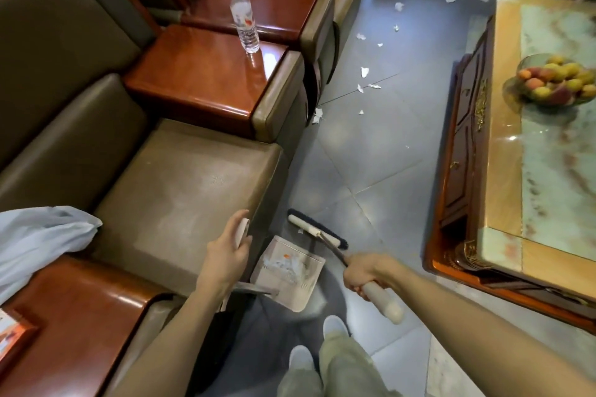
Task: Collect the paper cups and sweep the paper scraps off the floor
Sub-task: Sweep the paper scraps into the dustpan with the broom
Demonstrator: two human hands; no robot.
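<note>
Two pale shoes (pixel 335 327) and trouser legs stand on the grey tiled floor (pixel 371 155) at the bottom edge. Just ahead, the right hand (pixel 364 274) has its fingers clenched round the pale grip of a broom (pixel 317 232), whose dark-bristled head rests on the tiles beside the dustpan's far edge. The left hand (pixel 227 251) grasps the pale top of the handle of the dustpan (pixel 288 271), which holds torn white paper. More paper scraps (pixel 364 71) lie scattered along the floor farther off, between the sofa (pixel 180 190) and the marble tabletop (pixel 548 155), which carries a fruit bowl (pixel 554 80). A water bottle (pixel 244 18) stands upright on a wooden armrest (pixel 200 80), and a plastic bag (pixel 42 235) lies at left.
</note>
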